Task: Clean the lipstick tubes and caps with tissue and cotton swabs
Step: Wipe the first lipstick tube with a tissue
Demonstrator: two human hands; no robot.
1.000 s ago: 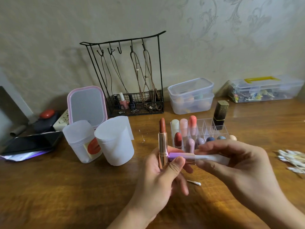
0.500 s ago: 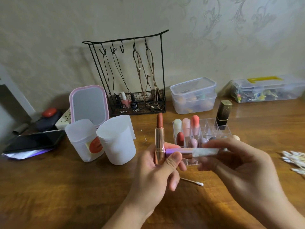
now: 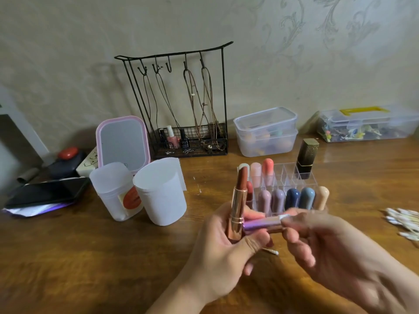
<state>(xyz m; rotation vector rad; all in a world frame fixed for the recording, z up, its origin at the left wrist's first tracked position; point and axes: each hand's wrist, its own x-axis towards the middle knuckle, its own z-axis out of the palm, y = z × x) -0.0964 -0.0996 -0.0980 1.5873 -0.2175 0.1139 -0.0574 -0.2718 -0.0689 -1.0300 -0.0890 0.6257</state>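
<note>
My left hand [image 3: 217, 252] grips a rose-gold lipstick tube [image 3: 237, 214] upright, its brown-red stick raised. The same hand pins a shiny purple cap [image 3: 260, 224] lying sideways against the tube. My right hand [image 3: 328, 250] pinches a white piece of tissue or swab [image 3: 284, 216] at the cap's right end. Only its short tip shows, and I cannot tell which it is. One used cotton swab [image 3: 272, 252] lies on the table under my hands.
A clear organizer [image 3: 286, 172] with several lipsticks and a black tube [image 3: 306, 157] stands behind my hands. A cotton swab pile [image 3: 403, 223] lies right. A tissue roll [image 3: 158, 191], its tub [image 3: 113, 191], a mirror [image 3: 123, 141], phone [image 3: 45, 193], jewelry rack [image 3: 188, 109] and boxes [image 3: 266, 130] stand left and back.
My right hand has moved left along the cap, and far less of the white piece shows than before. The left hand keeps its hold on tube and cap.
</note>
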